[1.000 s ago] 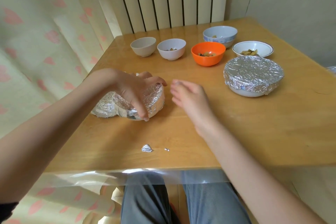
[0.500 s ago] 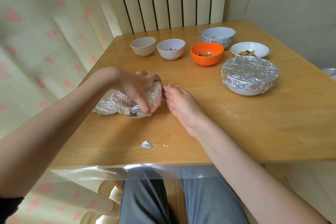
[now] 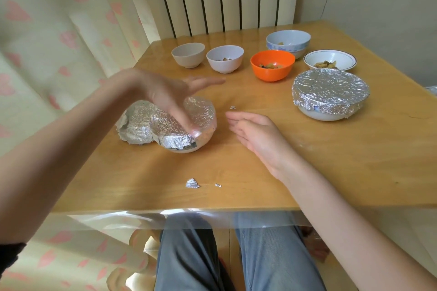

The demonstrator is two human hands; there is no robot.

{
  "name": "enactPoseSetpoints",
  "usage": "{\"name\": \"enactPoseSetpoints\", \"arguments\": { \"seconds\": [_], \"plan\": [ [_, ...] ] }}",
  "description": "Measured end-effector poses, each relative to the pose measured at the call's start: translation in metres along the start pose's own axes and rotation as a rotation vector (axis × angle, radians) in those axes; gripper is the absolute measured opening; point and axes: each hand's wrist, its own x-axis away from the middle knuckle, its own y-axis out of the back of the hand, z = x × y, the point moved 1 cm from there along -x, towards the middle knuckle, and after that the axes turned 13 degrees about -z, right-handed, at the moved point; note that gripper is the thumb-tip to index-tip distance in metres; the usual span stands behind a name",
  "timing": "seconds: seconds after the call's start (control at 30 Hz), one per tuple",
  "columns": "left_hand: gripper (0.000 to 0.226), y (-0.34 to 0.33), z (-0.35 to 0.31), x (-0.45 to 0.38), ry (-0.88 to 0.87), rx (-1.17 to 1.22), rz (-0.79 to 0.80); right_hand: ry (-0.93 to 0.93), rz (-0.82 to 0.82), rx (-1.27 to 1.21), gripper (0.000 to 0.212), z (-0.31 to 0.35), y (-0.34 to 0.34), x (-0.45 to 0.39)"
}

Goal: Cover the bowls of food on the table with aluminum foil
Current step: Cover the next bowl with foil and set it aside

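Note:
A small bowl wrapped in foil (image 3: 198, 120) sits at the table's left, tilted against a second crumpled foil-covered shape (image 3: 136, 125). My left hand (image 3: 170, 97) hovers over it, blurred, fingers spread and straight, one fingertip near the bowl's front rim. My right hand (image 3: 253, 132) lies relaxed on the table just right of the bowl, apart from it, holding nothing. A larger foil-covered bowl (image 3: 329, 91) stands at the right. Uncovered behind: a beige bowl (image 3: 188, 54), a white bowl (image 3: 224, 58), an orange bowl (image 3: 272, 64), a blue-patterned bowl (image 3: 288, 42) and a shallow white dish (image 3: 329, 59).
Small foil scraps (image 3: 192, 183) lie near the table's front edge, and another scrap (image 3: 233, 107) sits above my right hand. A clear plastic sheet overhangs the wooden table (image 3: 331, 172). A curtain hangs at the left and a radiator stands behind.
My left hand has let go of the foil-wrapped bowl and lifted with fingers spread. My right hand has drawn back from the bowl's side and lies relaxed on the table.

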Motion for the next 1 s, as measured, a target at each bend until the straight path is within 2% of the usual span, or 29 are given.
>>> {"name": "enactPoseSetpoints", "arguments": {
  "seconds": [0.07, 0.13, 0.37, 0.57, 0.83, 0.9, 1.0],
  "plan": [
    [0.120, -0.002, 0.005, 0.000, -0.114, -0.032, 0.098, 0.032, 0.010, 0.019, 0.034, 0.002, -0.001, 0.006],
    [0.113, -0.009, 0.008, -0.004, -0.146, -0.106, 0.133, 0.077, 0.025, 0.060, 0.036, 0.002, -0.006, 0.012],
    [0.100, -0.017, -0.001, -0.006, -0.083, -0.186, 0.048, 0.358, -0.034, 0.224, 0.039, 0.005, -0.017, 0.004],
    [0.093, -0.016, 0.000, -0.006, -0.088, -0.161, 0.067, 0.423, -0.018, 0.297, 0.036, 0.013, -0.013, -0.013],
    [0.098, -0.017, -0.001, -0.007, -0.076, -0.167, 0.064, 0.339, 0.099, 0.313, 0.031, 0.017, -0.007, -0.035],
    [0.098, -0.018, -0.001, -0.007, -0.075, -0.162, 0.055, 0.362, 0.140, 0.344, 0.034, 0.021, -0.007, -0.039],
    [0.095, -0.019, -0.001, -0.006, -0.073, -0.149, 0.052, 0.436, 0.157, 0.445, 0.050, 0.030, -0.006, -0.049]
  ]
}}
